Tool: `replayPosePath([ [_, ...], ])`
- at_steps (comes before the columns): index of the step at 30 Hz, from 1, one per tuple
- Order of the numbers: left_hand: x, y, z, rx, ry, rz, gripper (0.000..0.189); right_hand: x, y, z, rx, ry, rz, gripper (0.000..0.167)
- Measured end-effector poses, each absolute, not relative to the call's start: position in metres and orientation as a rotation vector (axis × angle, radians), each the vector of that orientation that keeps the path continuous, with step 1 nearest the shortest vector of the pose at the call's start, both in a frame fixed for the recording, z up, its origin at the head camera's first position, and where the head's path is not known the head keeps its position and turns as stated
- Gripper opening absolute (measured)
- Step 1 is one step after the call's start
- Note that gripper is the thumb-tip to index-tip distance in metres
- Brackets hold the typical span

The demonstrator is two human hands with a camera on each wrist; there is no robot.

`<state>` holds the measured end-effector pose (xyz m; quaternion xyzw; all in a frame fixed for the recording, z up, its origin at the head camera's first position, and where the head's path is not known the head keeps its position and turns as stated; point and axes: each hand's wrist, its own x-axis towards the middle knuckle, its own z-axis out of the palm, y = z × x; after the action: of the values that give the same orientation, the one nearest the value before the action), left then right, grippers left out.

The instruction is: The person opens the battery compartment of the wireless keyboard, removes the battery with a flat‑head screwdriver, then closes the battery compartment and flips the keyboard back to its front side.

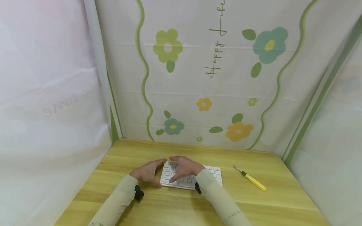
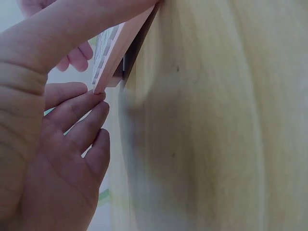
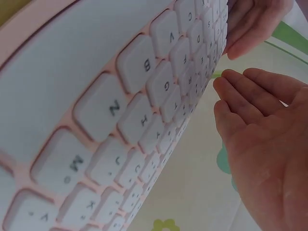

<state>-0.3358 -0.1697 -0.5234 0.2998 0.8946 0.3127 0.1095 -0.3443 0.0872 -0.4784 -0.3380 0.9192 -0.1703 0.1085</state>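
I have both my hands at a compact white keyboard with pale pink frame point(image 1: 187, 180), which lies on the yellowish wood-grain table point(image 1: 161, 210) in front of me, its long space bar on the side near to me. My left hand point(image 1: 147, 171) is at the left short side of it, spread in a wide C shape: the thumb is at the near corner and the fingers reach to the far corner, rather straight. The fingertips seem to meet the edge there, but I cannot tell if they press on it. My right hand point(image 1: 186, 168) is above the keys, also widely spread and with nothing in the grip; its thumb is over the left part of the keys, and its extended fingers are beyond the far edge. To the right of the keyboard, well apart from my hands, lies a slim tool with yellow handle and thin metal shaft point(image 1: 255, 182), the metal end pointing away from me and to the left. Behind the table hangs a white cloth with printed flowers point(image 1: 181, 83).
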Motion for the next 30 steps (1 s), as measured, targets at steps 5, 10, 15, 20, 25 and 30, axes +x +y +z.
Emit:
replayPosePath([
  [5, -0.335, -0.17, -0.524, 0.884, 2.635, 0.958, 0.126, -0.344, 0.081, -0.478, -1.01, 2.721, -0.46, 0.117],
  [10, -0.334, -0.172, -0.525, 0.918, 2.618, 1.035, 0.127, -0.341, 0.079, -0.472, -1.017, 2.698, -0.501, 0.119],
  [15, -0.334, -0.172, -0.52, 0.954, 2.582, 1.158, 0.127, -0.341, 0.081, -0.464, -1.052, 2.697, -0.534, 0.121],
  [20, -0.333, -0.169, -0.512, 1.001, 2.561, 1.262, 0.123, -0.34, 0.083, -0.45, -1.101, 2.653, -0.627, 0.118],
  [25, -0.331, -0.163, -0.504, 1.017, 2.571, 1.338, 0.121, -0.338, 0.084, -0.434, -1.157, 2.649, -0.604, 0.117],
  [30, -0.331, -0.156, -0.498, 1.014, 2.544, 1.429, 0.121, -0.335, 0.085, -0.421, -1.141, 2.681, -0.578, 0.121],
])
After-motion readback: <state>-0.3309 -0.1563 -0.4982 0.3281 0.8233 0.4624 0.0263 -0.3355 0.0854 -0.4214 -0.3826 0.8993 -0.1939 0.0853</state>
